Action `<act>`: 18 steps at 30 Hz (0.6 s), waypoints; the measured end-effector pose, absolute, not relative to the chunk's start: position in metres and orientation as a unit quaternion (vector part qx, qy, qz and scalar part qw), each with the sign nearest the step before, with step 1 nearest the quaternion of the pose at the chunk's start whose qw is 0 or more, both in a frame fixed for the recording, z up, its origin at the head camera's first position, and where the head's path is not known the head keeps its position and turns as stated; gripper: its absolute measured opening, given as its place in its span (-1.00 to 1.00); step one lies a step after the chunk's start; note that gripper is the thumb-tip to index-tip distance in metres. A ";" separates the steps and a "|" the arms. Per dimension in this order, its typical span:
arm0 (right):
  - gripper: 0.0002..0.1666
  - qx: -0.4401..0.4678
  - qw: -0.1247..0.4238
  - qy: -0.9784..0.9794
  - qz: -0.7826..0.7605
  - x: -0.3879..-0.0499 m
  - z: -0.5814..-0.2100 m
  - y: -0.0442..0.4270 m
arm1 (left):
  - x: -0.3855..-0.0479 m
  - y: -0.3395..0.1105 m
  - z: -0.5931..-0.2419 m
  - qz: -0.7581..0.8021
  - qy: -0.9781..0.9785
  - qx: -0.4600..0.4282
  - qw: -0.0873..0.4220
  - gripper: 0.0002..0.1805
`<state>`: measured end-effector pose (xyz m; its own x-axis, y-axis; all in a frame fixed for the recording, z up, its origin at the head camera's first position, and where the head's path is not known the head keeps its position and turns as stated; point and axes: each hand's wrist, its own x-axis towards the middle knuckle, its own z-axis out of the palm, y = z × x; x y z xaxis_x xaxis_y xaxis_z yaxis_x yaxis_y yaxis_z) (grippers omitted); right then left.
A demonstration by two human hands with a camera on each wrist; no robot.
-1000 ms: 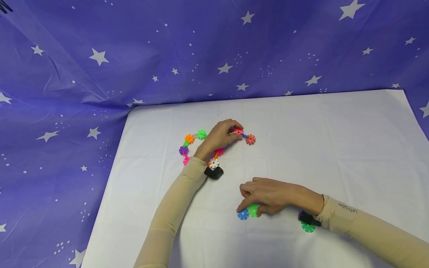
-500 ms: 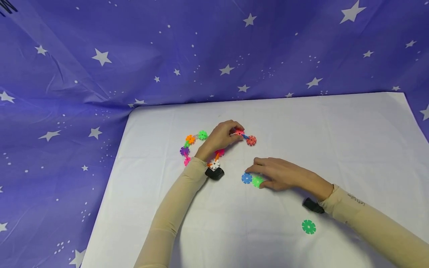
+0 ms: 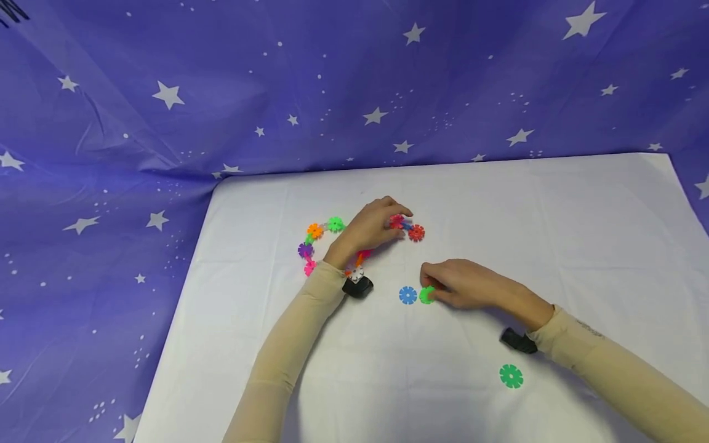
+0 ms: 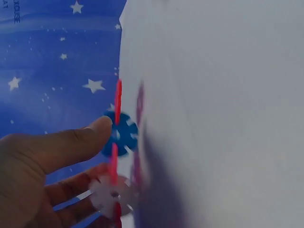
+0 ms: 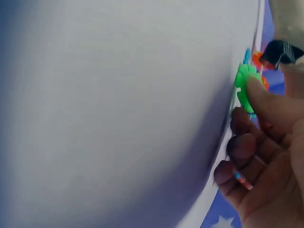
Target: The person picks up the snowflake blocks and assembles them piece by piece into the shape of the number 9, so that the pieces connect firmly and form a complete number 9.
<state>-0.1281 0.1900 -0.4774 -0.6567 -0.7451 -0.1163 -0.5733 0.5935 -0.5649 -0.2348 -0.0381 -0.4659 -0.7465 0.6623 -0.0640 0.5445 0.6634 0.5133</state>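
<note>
A chain of linked, notched snowflake discs curves round my left wrist; its purple disc (image 3: 305,250) lies at the left. My left hand (image 3: 370,229) is over the chain's right part, thumb and fingers spread on either side of a red disc (image 3: 396,221). In the left wrist view the thumb tip meets a blue disc (image 4: 124,134), with fingers behind a clear disc (image 4: 107,194). My right hand (image 3: 462,284) pinches a light green disc (image 3: 426,295), thumb on its face in the right wrist view. A loose blue disc (image 3: 408,295) lies beside it.
A darker green disc (image 3: 511,376) lies alone on the white cloth-covered table (image 3: 581,227), near my right forearm. A purple star-patterned curtain (image 3: 343,80) hangs along the back and left. Black camera mounts (image 3: 358,287) sit at both wrists.
My right hand has carried the blue and light green discs away from me, then left the blue one and kept the green. My left fingers have spread slightly round the red disc.
</note>
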 end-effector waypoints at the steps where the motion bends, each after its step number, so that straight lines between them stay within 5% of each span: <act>1: -0.76 -0.364 0.172 0.878 -0.259 -0.131 -0.477 0.192 | -0.234 -0.036 -0.464 0.237 0.902 0.340 0.122 -0.55; 18: -0.69 -0.210 0.065 0.889 -0.401 -0.173 -0.484 0.213 | -0.236 -0.025 -0.477 0.219 0.897 0.368 0.111 -0.55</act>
